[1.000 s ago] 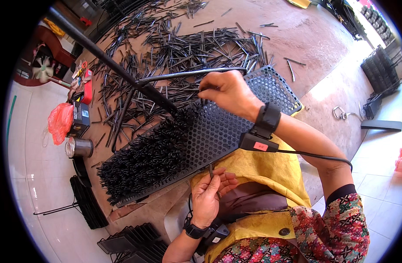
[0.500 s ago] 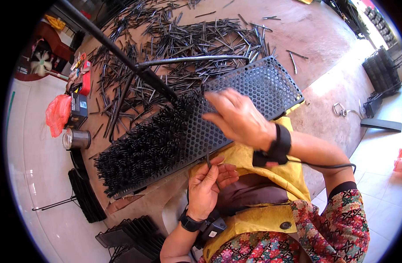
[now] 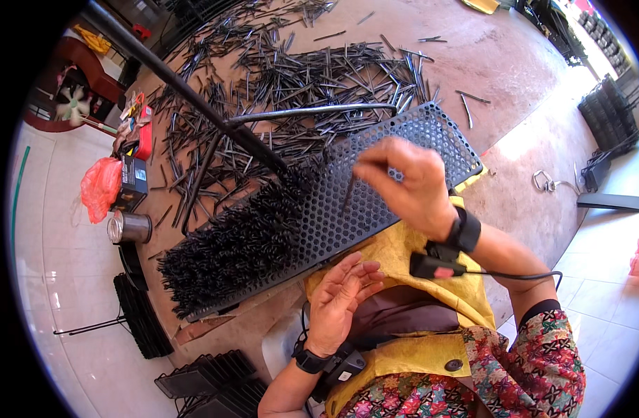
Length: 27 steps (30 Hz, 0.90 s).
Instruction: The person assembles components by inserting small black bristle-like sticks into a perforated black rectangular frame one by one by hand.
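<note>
A black perforated board (image 3: 403, 139) lies slanted in front of me, its left part thickly filled with black bristle tufts (image 3: 243, 244). My right hand (image 3: 410, 177) is above the bare holes, its fingers pinched on a thin dark strip (image 3: 348, 191) that hangs down toward the board. My left hand (image 3: 341, 296) is just below the board's near edge, palm partly turned up. Its fingers are loosely bent and apart, and I see nothing in them.
Behind the board, loose black strips (image 3: 305, 76) lie scattered. A dark metal rod (image 3: 194, 97) and its bent frame cross above the board. At left stand a metal tin (image 3: 129, 227), a pink plastic bag (image 3: 101, 189) and a box (image 3: 133, 182). Black racks (image 3: 211, 380) stand lower left.
The strip that was between my left fingers is no longer there, and that hand has loosened. My right hand has shifted right and now pinches a strip pointing down.
</note>
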{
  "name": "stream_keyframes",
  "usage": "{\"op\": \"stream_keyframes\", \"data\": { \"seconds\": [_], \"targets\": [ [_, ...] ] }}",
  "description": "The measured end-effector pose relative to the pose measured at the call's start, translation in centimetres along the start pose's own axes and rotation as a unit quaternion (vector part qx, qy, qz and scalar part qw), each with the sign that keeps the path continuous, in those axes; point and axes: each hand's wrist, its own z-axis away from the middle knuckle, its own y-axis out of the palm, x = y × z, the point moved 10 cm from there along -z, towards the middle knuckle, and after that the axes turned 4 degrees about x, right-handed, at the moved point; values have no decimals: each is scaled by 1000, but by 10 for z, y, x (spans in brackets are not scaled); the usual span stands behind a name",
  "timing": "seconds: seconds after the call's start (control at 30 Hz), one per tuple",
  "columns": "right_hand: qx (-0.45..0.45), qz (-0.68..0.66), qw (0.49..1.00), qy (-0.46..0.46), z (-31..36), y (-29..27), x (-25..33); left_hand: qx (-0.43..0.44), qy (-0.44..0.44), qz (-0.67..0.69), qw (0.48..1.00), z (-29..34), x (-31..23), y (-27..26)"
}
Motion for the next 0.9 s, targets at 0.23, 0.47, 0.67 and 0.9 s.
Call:
{"op": "stream_keyframes", "data": {
  "seconds": [0.23,0.47,0.67,0.9],
  "targets": [
    [-57,34,992,-108,-25,9,-10,8,-24,-1,1000,-1,5,1],
    [-31,72,981,-177,-29,24,1,13,-29,-10,999,-1,5,1],
    [82,113,968,-207,-22,49,-4,6,-23,-32,999,1,1,1],
    [187,164,955,-158,-7,68,-6,-5,3,-104,995,29,-49,25]
  ]
}}
